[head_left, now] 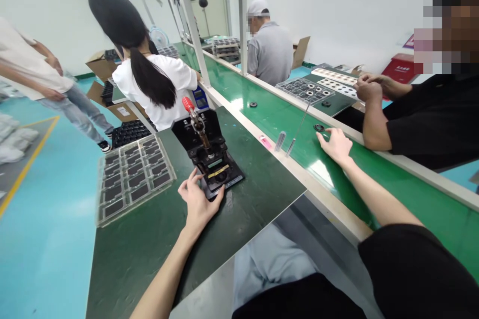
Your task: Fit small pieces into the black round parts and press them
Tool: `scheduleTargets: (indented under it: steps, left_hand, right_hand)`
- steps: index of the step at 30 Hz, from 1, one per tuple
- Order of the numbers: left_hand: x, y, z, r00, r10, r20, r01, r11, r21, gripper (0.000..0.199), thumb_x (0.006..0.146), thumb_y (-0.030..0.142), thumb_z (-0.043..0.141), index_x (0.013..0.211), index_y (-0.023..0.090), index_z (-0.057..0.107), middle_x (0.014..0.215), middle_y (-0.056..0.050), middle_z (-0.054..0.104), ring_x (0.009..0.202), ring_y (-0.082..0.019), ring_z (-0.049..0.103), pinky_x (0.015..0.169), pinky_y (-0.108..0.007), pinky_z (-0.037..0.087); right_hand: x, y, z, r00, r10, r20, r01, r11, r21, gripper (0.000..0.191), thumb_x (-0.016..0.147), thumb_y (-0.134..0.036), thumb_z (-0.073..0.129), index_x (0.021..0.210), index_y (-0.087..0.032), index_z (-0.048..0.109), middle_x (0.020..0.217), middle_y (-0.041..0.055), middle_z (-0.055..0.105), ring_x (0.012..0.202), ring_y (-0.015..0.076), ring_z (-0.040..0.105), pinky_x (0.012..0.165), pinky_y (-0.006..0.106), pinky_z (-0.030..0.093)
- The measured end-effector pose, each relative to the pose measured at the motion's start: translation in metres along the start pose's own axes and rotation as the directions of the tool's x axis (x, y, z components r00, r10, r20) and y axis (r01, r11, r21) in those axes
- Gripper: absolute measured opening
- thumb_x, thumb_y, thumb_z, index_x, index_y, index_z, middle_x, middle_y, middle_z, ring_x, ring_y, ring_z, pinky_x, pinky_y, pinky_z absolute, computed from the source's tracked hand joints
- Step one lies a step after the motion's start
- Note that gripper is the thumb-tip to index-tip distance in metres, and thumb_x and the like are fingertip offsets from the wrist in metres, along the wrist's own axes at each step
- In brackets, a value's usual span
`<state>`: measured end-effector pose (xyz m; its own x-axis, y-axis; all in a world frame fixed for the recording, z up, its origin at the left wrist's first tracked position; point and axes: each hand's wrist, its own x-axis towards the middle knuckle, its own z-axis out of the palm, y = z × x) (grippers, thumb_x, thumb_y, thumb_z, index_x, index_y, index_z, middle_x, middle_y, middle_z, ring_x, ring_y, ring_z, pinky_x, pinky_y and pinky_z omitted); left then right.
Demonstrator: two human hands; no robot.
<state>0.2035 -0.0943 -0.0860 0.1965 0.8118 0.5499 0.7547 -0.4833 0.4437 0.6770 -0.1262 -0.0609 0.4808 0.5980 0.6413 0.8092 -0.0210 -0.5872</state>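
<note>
1. My left hand is open with the fingers spread, sitting around the near corner of the little hand press. The thumb is on one side of the base and the fingers on the other. It doesn't look clamped on, just resting there.
2. The press sits near the right edge of the dark green tabletop, about mid-way along it. Its red-tipped lever points up and away from me, leaning toward the far end.
3. My right hand is open too, out over the green belt next to the tabletop. Its fingertips are just beside a black ring, which lies ahead of them and a bit left. I can't tell if they're actually touching it.
4. So the left hand is the one on the press, and the right is way nearer the ring.
5. Also on the belt: two small metal tubes, a thin rod, a pink strip and another black ring.
6. A clear tray of black parts sits left of the press, along the tabletop's left edge.
7. Across the belt, a co-worker's hands are near some trays.
</note>
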Motion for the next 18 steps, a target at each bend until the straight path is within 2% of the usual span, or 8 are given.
scheduleTargets:
  steps: [3,6,9,11,13,15,16,18]
  left_hand:
    - [-0.004,0.019,-0.010,0.986,0.133,-0.100,-0.132,0.991,0.014,0.046,0.083,0.041,0.074,0.118,0.021,0.051,0.134,-0.020,0.058,0.124,-0.038,0.053,0.104,-0.061,0.040]
    - [-0.002,0.044,-0.030,0.940,0.323,-0.111,-0.336,0.932,-0.134,0.027,0.086,0.022,0.070,0.110,0.025,0.058,0.103,-0.008,0.071,0.097,-0.027,0.064,0.089,-0.046,0.051]
    - [0.012,0.076,-0.064,0.932,0.359,-0.047,-0.345,0.842,-0.415,0.020,0.090,0.010,0.061,0.104,0.024,0.064,0.089,-0.004,0.072,0.080,-0.020,0.066,0.070,-0.034,0.054]
    - [0.025,0.099,-0.091,0.910,0.414,-0.012,-0.344,0.740,-0.578,0.022,0.091,0.008,0.059,0.104,0.023,0.066,0.086,-0.004,0.073,0.077,-0.018,0.068,0.067,-0.033,0.055]
    - [0.037,0.122,-0.117,0.878,0.474,-0.061,-0.386,0.629,-0.675,0.020,0.092,0.009,0.058,0.103,0.022,0.068,0.083,-0.004,0.074,0.074,-0.019,0.069,0.067,-0.034,0.057]
    - [0.046,0.141,-0.138,0.891,0.443,-0.101,-0.360,0.551,-0.753,0.013,0.098,0.018,0.057,0.095,0.023,0.069,0.073,-0.002,0.071,0.066,-0.017,0.067,0.063,-0.034,0.058]
    - [0.048,0.148,-0.146,0.905,0.408,-0.120,-0.343,0.534,-0.773,0.017,0.101,0.027,0.057,0.089,0.025,0.068,0.067,-0.002,0.069,0.062,-0.018,0.066,0.060,-0.034,0.058]
    - [0.046,0.155,-0.157,0.927,0.354,-0.126,-0.330,0.608,-0.722,0.027,0.101,0.043,0.056,0.081,0.029,0.068,0.061,-0.002,0.064,0.059,-0.020,0.065,0.055,-0.036,0.058]
  right_hand:
    - [-0.046,-0.010,-0.021,0.999,0.019,0.032,-0.013,0.984,-0.179,0.043,0.090,-0.062,0.055,0.067,-0.026,0.056,0.068,0.0040,0.062,0.059,0.0172,0.054,0.053,0.031,0.032]
    - [-0.093,-0.031,-0.041,0.980,0.072,0.186,-0.002,0.935,-0.354,0.042,0.093,-0.055,0.048,0.072,-0.024,0.067,0.073,0.0070,0.072,0.059,0.0197,0.062,0.051,0.031,0.033]
    - [-0.124,-0.051,-0.051,0.960,0.047,0.275,0.056,0.933,-0.355,0.044,0.095,-0.051,0.045,0.075,-0.022,0.072,0.072,0.0068,0.075,0.063,0.0205,0.068,0.052,0.029,0.037]
    - [-0.133,-0.057,-0.054,0.945,-0.033,0.325,0.149,0.929,-0.338,0.045,0.096,-0.049,0.044,0.077,-0.022,0.075,0.071,0.0064,0.076,0.063,0.0203,0.070,0.052,0.029,0.037]
    - [-0.135,-0.058,-0.053,0.932,-0.109,0.347,0.233,0.912,-0.338,0.045,0.097,-0.047,0.044,0.078,-0.022,0.076,0.070,0.0065,0.076,0.062,0.0204,0.071,0.050,0.029,0.036]
    - [-0.133,-0.055,-0.052,0.934,-0.149,0.324,0.266,0.897,-0.353,0.045,0.097,-0.047,0.045,0.077,-0.023,0.076,0.070,0.0068,0.076,0.061,0.0212,0.071,0.047,0.029,0.036]
    - [-0.132,-0.053,-0.052,0.938,-0.157,0.308,0.267,0.894,-0.360,0.045,0.097,-0.047,0.045,0.076,-0.023,0.076,0.069,0.0070,0.076,0.061,0.0219,0.072,0.046,0.029,0.035]
    - [-0.131,-0.050,-0.051,0.944,-0.163,0.288,0.265,0.894,-0.360,0.043,0.096,-0.049,0.047,0.076,-0.024,0.076,0.068,0.0074,0.076,0.060,0.0237,0.073,0.043,0.030,0.035]
